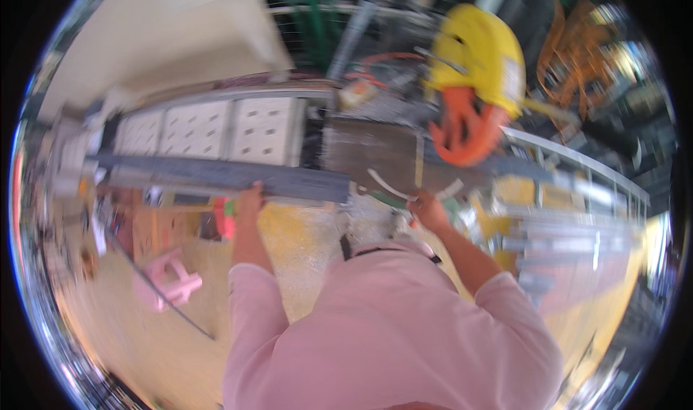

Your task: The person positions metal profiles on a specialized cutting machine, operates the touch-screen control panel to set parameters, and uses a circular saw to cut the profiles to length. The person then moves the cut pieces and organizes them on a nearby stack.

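Observation:
The picture is blurred by motion. My left hand [250, 195] grips the near edge of a long grey metal bar [216, 175] that lies across the bench. My right hand [427, 209] is closed at the bench edge, and a thin white curved strip [390, 187] spreads out from it to both sides. A dark brown plate [368, 150] lies just behind both hands. Above my right hand stands a yellow saw head with an orange guard [473, 85]. My pink sleeves and chest fill the lower middle.
White perforated panels [216, 128] line the bench behind the bar. A pink stool [170, 284] stands on the yellowish floor at lower left. Stacked metal rails [570, 193] run along the right. Orange frames [585, 49] and clutter sit at the far right.

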A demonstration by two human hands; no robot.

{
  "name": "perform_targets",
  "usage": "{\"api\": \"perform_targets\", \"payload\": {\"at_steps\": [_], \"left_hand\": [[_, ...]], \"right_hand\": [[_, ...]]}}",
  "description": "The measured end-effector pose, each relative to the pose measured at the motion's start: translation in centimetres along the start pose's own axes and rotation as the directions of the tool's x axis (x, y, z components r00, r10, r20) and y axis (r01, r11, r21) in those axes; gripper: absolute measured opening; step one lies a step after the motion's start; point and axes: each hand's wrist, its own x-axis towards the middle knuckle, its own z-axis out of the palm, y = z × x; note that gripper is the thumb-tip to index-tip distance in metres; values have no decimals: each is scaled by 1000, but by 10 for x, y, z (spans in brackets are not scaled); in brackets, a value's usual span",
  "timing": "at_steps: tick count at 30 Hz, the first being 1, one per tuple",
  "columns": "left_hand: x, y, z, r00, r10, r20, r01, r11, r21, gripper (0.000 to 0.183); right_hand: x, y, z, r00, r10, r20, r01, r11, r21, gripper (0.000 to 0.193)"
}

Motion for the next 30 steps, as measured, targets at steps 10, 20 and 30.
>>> {"api": "perform_targets", "payload": {"at_steps": [10,20,30], "left_hand": [[-23,-10,-26,986,-80,-149,24,938,-345,28],[-107,68,83,970,214,116,-193,967,-164,26],[-131,114,168,861,171,479,-56,968,-246,26]], "right_hand": [[67,216,-168,694,716,-71,79,22,997,18],[81,26,-55,907,420,-7,-229,507,831,21],[57,123,-114,857,500,127,-218,127,968,23]]}}
